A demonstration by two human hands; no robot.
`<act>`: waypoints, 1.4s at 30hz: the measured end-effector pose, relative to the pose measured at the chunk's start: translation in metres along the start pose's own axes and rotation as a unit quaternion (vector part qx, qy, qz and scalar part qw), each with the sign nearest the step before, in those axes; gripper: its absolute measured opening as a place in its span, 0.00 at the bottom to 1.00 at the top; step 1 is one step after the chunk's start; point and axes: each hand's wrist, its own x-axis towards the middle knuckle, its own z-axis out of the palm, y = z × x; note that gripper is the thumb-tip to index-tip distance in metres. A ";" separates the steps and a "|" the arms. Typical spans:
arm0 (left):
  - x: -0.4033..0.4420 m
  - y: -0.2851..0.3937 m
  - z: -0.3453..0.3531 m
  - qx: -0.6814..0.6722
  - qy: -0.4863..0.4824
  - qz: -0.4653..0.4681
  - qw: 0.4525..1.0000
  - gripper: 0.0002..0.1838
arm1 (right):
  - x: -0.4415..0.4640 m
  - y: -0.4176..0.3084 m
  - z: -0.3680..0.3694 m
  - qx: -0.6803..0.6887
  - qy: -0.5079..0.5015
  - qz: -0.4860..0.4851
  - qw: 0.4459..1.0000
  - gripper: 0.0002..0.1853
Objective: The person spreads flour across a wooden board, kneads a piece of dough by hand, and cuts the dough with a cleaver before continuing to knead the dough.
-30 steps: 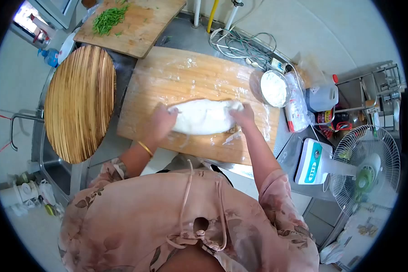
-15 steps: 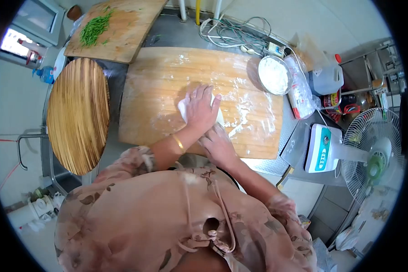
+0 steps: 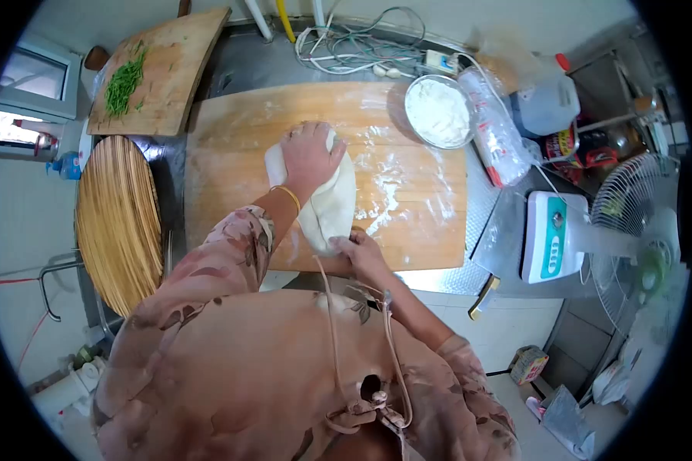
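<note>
A pale piece of dough [image 3: 332, 206] lies stretched lengthwise on the floured wooden board [image 3: 231, 169], with a fold along its length. My left hand [image 3: 311, 154] rests palm down on the dough's far part, its fingers laid over it and the thumb out to the right. At the near end, my right hand [image 3: 361, 253] pinches the dough's edge between thumb and fingers, close to the board's front edge. Part of the dough is hidden under my left hand. White flour streaks mark the board right of the dough.
A bowl of flour [image 3: 440, 111] stands at the board's back right corner. Beyond it are a plastic bag [image 3: 500, 146], a kitchen scale [image 3: 550, 238] and a fan [image 3: 630, 238]. On the left are a round wooden lid [image 3: 119, 223] and a cutting board [image 3: 165, 84] with chopped greens [image 3: 124, 86].
The dough now lies stretched toward me, where before my hands mostly covered it. My hands have moved apart: the left slightly away, the right nearer my body. The camera view has shifted.
</note>
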 end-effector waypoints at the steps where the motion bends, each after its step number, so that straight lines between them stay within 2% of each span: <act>1: 0.002 0.004 -0.002 0.002 -0.013 -0.018 1.000 0.24 | 0.004 0.000 -0.003 0.047 0.006 -0.002 0.999 0.12; 3: 0.003 0.009 -0.008 0.004 -0.039 -0.062 0.997 0.28 | 0.010 -0.001 -0.008 0.134 0.011 -0.004 0.991 0.13; 4: 0.003 0.011 -0.019 -0.032 -0.068 -0.076 0.994 0.30 | -0.010 -0.025 0.003 0.238 0.028 -0.035 0.970 0.13; 7: -0.010 0.002 -0.055 -0.160 -0.183 -0.141 0.960 0.35 | -0.018 -0.049 -0.014 0.210 0.038 -0.055 0.975 0.15; 9: -0.031 -0.015 -0.076 -0.278 -0.283 -0.190 0.898 0.38 | -0.004 -0.058 -0.023 0.139 0.097 -0.077 0.982 0.17; 10: -0.046 -0.022 -0.080 -0.325 -0.279 -0.223 0.876 0.38 | 0.002 -0.063 -0.019 0.105 0.127 -0.089 0.982 0.18; 11: -0.066 -0.026 -0.082 -0.371 -0.275 -0.255 0.849 0.38 | 0.007 -0.064 -0.011 -0.089 0.190 -0.169 0.963 0.18; 12: -0.084 -0.028 -0.082 -0.417 -0.272 -0.286 0.819 0.37 | 0.011 -0.065 0.002 -0.279 0.243 -0.243 0.897 0.19; 13: -0.099 -0.029 -0.077 -0.376 -0.223 -0.265 0.860 0.36 | 0.016 -0.064 0.015 -0.455 0.283 -0.306 0.787 0.19; 15: -0.123 -0.027 -0.056 -0.288 -0.123 -0.218 0.924 0.32 | 0.023 -0.055 0.036 -0.585 0.294 -0.386 0.650 0.19; 17: -0.133 -0.018 -0.031 -0.198 0.042 -0.060 0.978 0.28 | 0.040 -0.047 0.053 -0.696 0.273 -0.451 0.488 0.19; 18: -0.129 -0.014 -0.023 -0.141 0.127 0.026 0.981 0.27 | 0.055 -0.049 0.051 -0.713 0.271 -0.465 0.450 0.19; 21: -0.101 -0.016 -0.015 -0.211 0.152 -0.030 0.965 0.22 | 0.063 -0.102 0.066 -0.764 0.104 -0.233 0.592 0.18; 22: -0.092 -0.017 -0.017 -0.233 0.093 -0.056 0.967 0.22 | 0.072 -0.111 0.065 -0.778 0.100 -0.217 0.581 0.18; 25: -0.054 -0.026 -0.022 -0.261 -0.054 -0.132 0.955 0.20 | 0.110 -0.125 0.055 -0.701 0.134 -0.292 0.637 0.18; 27: -0.027 -0.026 -0.025 -0.237 -0.107 -0.198 0.945 0.21 | 0.124 -0.150 0.057 -0.723 0.097 -0.242 0.640 0.19; 31: -0.018 -0.019 -0.022 -0.225 -0.070 -0.244 0.941 0.23 | 0.128 -0.165 0.060 -0.707 0.079 -0.238 0.661 0.20; 34: -0.035 -0.007 -0.025 -0.266 -0.024 -0.224 0.937 0.23 | 0.086 -0.154 0.055 -0.621 0.094 -0.280 0.726 0.20; 36: -0.066 0.008 -0.050 -0.307 0.005 -0.209 0.929 0.22 | 0.022 -0.150 0.052 -0.578 0.140 -0.256 0.762 0.18; 38: -0.114 0.033 -0.048 -0.227 0.099 -0.107 0.963 0.20 | -0.016 -0.099 0.046 -0.584 0.230 -0.351 0.695 0.17; 39: -0.130 0.040 -0.046 -0.187 0.149 -0.056 0.969 0.20 | -0.024 -0.072 0.034 -0.588 0.239 -0.389 0.668 0.17; 41: -0.145 0.027 -0.024 -0.138 0.138 0.048 0.980 0.20 | -0.015 -0.026 0.010 -0.591 0.253 -0.466 0.609 0.17; 42: -0.144 0.024 -0.023 -0.116 0.129 0.100 0.980 0.21 | -0.008 -0.029 0.008 -0.597 0.254 -0.465 0.602 0.17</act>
